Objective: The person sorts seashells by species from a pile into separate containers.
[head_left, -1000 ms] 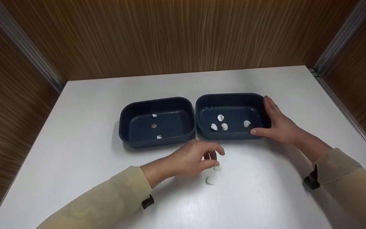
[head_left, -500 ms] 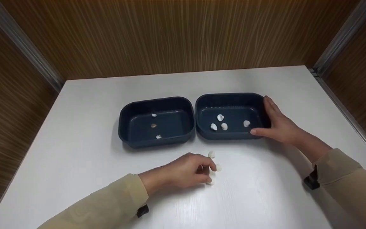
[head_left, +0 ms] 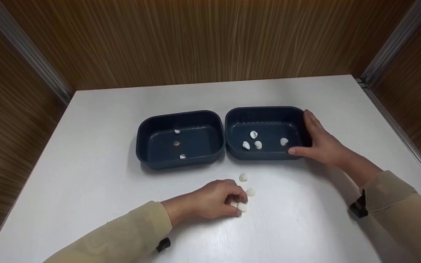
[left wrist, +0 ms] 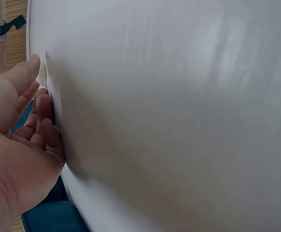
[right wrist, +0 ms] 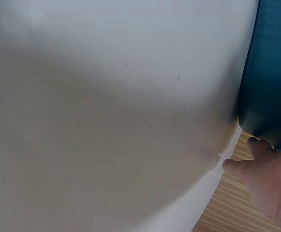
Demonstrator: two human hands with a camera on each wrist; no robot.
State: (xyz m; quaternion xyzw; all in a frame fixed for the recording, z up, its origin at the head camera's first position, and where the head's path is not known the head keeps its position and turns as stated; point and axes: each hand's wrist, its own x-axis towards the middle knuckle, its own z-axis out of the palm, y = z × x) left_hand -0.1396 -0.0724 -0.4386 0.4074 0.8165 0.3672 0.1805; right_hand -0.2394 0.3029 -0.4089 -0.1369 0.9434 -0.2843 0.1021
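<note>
My left hand (head_left: 217,200) is low over the white table, its thumb and forefinger pinching a small white seashell (head_left: 242,208). The left wrist view shows that shell (left wrist: 42,73) between thumb and finger, with the other fingers curled beside it. Two more pale shells lie just beyond the fingertips: a nearer one (head_left: 251,192) and a farther one (head_left: 243,177). My right hand (head_left: 322,146) rests against the right end of a dark blue box (head_left: 265,156), fingers straight along its side and thumb at the front rim. Several white shells (head_left: 258,145) lie inside this box.
A second dark blue box (head_left: 181,163) stands to the left, its corner close to the first; it holds two white shells and a brown shell (head_left: 176,143). Wood-grain panels (head_left: 210,44) rise behind the white table (head_left: 104,146) and at both sides.
My left hand has moved back toward me, from near the boxes to the nearest shell, and its fingers have drawn in on it. The farthest shell has come into sight. My right hand stays put.
</note>
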